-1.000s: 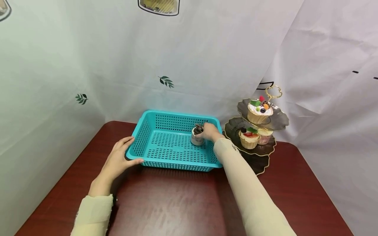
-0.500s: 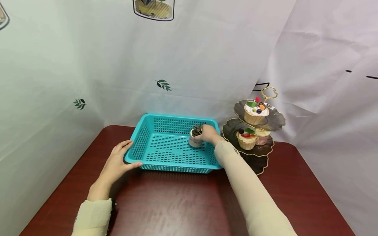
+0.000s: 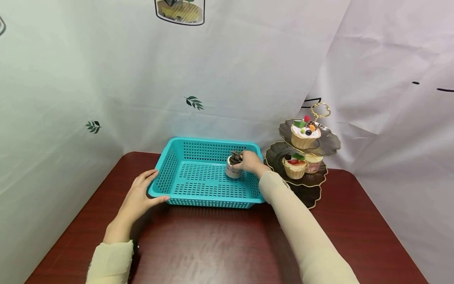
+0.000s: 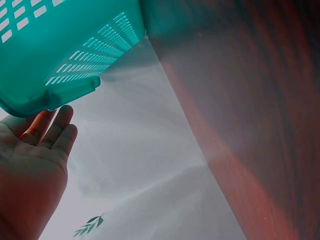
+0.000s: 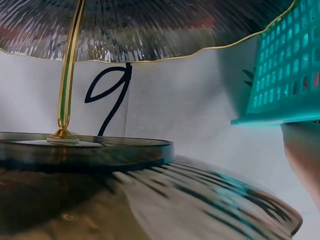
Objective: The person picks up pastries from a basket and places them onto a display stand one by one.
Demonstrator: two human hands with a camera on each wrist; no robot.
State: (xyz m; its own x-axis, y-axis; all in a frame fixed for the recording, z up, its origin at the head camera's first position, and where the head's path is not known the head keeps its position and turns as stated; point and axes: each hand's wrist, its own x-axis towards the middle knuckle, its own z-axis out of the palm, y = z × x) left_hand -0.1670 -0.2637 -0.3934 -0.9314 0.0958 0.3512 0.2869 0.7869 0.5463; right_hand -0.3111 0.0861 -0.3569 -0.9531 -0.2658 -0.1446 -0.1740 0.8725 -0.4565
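A turquoise plastic basket [image 3: 209,200] with slatted walls stands on the table against the back cloth. My right hand [image 3: 249,161] reaches into its right side and holds a small dessert cup [image 3: 233,170] by the upper part, fingers and thumb at either side. White cream and dark chocolate-like pieces top the cup, which is upright close over the basket's floor. At the basket's front left corner, my left hand [image 3: 136,199] touches the rim, fingers along the left side and thumb at the front. The left wrist view shows its fingers [image 4: 60,125] extended below the rim.
Right of the basket stands a tiered stand [image 3: 331,144] with dark scalloped plates and a gold handle. A cupcake [image 3: 305,136] sits on its top plate; a fruit-topped cupcake [image 3: 295,169] and a pink cup [image 3: 313,163] sit lower. My right forearm passes close by it.
The head view has shifted slightly, moving the scene a little left and down. Both hands, the dessert cup and the basket keep nearly the same places relative to each other.
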